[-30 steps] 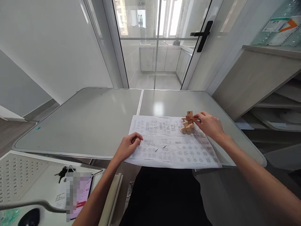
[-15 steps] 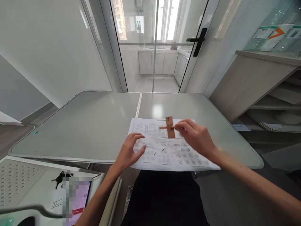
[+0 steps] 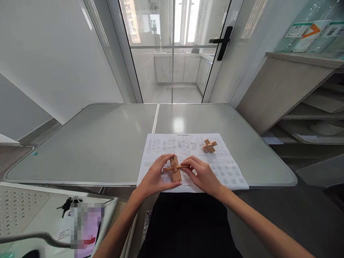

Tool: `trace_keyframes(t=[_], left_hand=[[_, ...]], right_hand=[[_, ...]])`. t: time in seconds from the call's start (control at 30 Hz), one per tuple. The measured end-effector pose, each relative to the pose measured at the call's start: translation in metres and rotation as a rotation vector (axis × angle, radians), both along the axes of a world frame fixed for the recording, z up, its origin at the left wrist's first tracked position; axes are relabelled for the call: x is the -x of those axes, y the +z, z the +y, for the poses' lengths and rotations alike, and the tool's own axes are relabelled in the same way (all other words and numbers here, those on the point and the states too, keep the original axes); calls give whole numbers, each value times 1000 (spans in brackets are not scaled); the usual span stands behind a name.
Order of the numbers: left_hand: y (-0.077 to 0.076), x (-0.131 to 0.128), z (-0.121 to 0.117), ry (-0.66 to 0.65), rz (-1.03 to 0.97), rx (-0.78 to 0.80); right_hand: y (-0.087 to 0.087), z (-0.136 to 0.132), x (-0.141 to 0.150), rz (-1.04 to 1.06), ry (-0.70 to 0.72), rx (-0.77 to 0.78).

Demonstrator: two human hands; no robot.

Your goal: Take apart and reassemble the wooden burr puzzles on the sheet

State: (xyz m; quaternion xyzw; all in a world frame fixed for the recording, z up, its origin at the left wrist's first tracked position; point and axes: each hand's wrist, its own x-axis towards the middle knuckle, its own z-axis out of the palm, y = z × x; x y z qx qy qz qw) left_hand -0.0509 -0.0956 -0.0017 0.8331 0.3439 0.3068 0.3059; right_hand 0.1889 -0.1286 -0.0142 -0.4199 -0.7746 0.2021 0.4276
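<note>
Between my hands is a wooden puzzle (image 3: 176,174), a flat rectangular board crossed by a thin stick with a small block at the middle. My left hand (image 3: 158,178) is closed on the board, fingers at its top end and thumb at its bottom end. The fingertips of my right hand (image 3: 200,174) pinch the stick's right end. Under both hands lies a white printed sheet (image 3: 228,168) with rows of small line drawings. A second wooden puzzle (image 3: 209,146), made of interlocked crossing pieces, rests on the sheet's upper right, apart from my hands.
The pale folding table (image 3: 118,139) has a seam down its middle. At lower left, a white cart (image 3: 29,204) holds keys (image 3: 66,206) and a phone (image 3: 90,229). Shelving (image 3: 290,82) with bottles (image 3: 309,36) stands right. Behind the table is a glass door (image 3: 150,71).
My right hand has brought the wooden puzzle left and closer to me. My left hand, empty before, has closed on its board. The second puzzle has come into sight.
</note>
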Motion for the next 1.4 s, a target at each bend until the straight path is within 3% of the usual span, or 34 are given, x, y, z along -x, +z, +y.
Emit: trace_keyframes(t=[0.3, 0.67, 1.4], left_hand=[[1, -1, 0, 33, -21, 43], [3, -5, 0, 69, -12, 117], [9, -6, 5, 45, -15, 118]], right_hand=[[-9, 3, 1, 144, 2, 92], [-13, 3, -2, 181, -35, 312], [-12, 0, -3, 147, -43, 311]])
